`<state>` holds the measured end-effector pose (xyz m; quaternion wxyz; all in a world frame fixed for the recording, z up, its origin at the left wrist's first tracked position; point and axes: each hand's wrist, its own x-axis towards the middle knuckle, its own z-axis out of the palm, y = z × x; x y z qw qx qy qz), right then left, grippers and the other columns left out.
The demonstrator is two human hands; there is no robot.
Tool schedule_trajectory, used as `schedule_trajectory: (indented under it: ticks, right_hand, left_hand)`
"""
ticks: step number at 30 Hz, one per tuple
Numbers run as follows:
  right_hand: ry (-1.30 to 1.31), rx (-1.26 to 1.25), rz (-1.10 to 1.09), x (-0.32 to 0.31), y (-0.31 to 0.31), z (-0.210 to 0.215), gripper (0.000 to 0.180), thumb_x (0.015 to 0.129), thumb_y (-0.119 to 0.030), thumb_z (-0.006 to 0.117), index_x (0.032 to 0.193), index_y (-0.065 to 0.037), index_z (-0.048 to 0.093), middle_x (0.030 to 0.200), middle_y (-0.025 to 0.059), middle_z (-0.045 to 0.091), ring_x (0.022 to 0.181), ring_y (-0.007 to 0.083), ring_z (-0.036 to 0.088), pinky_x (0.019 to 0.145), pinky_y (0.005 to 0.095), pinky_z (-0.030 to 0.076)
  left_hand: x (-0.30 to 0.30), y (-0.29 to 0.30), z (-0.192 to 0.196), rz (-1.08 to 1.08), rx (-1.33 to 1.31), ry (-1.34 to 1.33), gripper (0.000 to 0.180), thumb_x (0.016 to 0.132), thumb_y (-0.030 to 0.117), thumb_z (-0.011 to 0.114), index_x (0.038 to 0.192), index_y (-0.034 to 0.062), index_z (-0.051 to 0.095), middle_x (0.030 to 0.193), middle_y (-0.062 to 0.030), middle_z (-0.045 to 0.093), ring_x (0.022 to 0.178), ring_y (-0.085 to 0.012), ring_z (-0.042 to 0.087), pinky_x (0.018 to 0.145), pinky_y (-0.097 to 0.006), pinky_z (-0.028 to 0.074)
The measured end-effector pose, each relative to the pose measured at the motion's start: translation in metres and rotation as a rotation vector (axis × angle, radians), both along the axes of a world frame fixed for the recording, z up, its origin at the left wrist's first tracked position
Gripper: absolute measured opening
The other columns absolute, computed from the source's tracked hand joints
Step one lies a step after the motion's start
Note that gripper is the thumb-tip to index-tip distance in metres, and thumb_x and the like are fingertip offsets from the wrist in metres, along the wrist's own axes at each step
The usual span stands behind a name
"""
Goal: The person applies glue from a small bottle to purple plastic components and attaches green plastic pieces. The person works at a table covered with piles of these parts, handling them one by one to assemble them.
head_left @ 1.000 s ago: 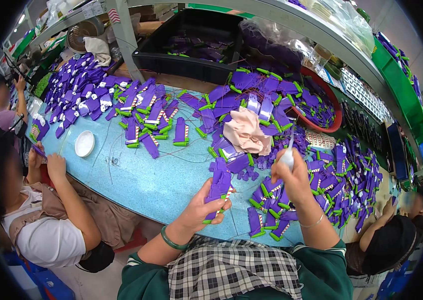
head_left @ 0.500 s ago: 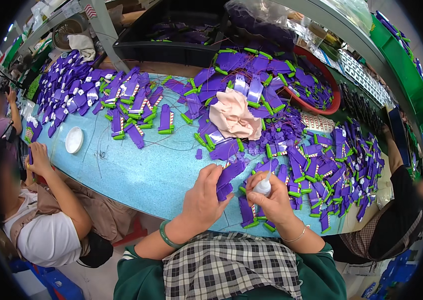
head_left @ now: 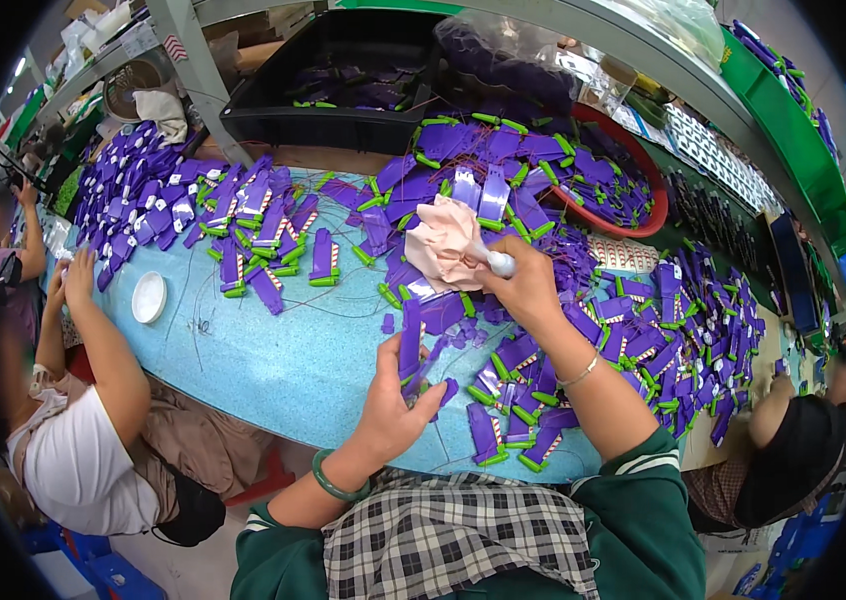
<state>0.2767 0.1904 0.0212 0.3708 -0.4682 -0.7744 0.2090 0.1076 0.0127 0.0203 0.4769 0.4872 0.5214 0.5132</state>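
Left hand (head_left: 390, 405) grips purple piece (head_left: 410, 345) — right hand (head_left: 523, 285) holds white bottle (head_left: 499, 263) at pink rag (head_left: 443, 243); heaps of pieces (head_left: 633, 340) left.

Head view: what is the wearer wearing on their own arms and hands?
Both hands are bare, no gloves. Dark green sleeves are pushed up to about the elbows; the right one shows a white-striped cuff. The left hand has a green bangle at the wrist; the right hand has a thin light-coloured bracelet. A black-and-white checked garment covers the lap.
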Motion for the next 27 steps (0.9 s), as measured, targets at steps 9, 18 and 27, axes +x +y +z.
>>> schedule_trajectory:
  ticks: [9,18,27]
  right_hand:
    - [0.700,-0.858,0.184,0.007,-0.075,0.040,0.022,0.072,0.000,0.074,0.076,-0.009,0.054,0.067,0.0015,0.060,0.052,0.0064,0.052,0.045,0.0206,0.038]
    - [0.577,-0.828,0.186,-0.012,-0.111,0.019,0.026,0.073,0.003,0.075,0.084,-0.007,0.053,0.068,0.0010,0.059,0.055,0.0070,0.057,0.046,0.0198,0.046]
    - [0.622,-0.771,0.142,-0.014,-0.106,0.016,0.016,0.081,-0.006,0.072,0.087,-0.003,0.057,0.075,0.0055,0.064,0.057,0.0089,0.061,0.046,0.0230,0.050]
  left_hand:
    - [-0.008,0.008,-0.008,0.219,0.396,0.494,0.050,0.084,-0.002,0.055,0.129,-0.0045,0.034,0.114,-0.0242,0.050,0.098,-0.0394,0.057,0.079,-0.041,0.049]
    - [0.007,0.012,-0.003,0.278,0.544,0.651,0.056,0.078,-0.001,0.062,0.129,0.0010,0.038,0.115,-0.0206,0.053,0.088,-0.0391,0.062,0.062,-0.042,0.054]
    - [0.006,0.011,-0.009,0.294,0.556,0.665,0.057,0.076,-0.002,0.062,0.128,0.0017,0.039,0.113,-0.0202,0.054,0.088,-0.0390,0.063,0.061,-0.040,0.055]
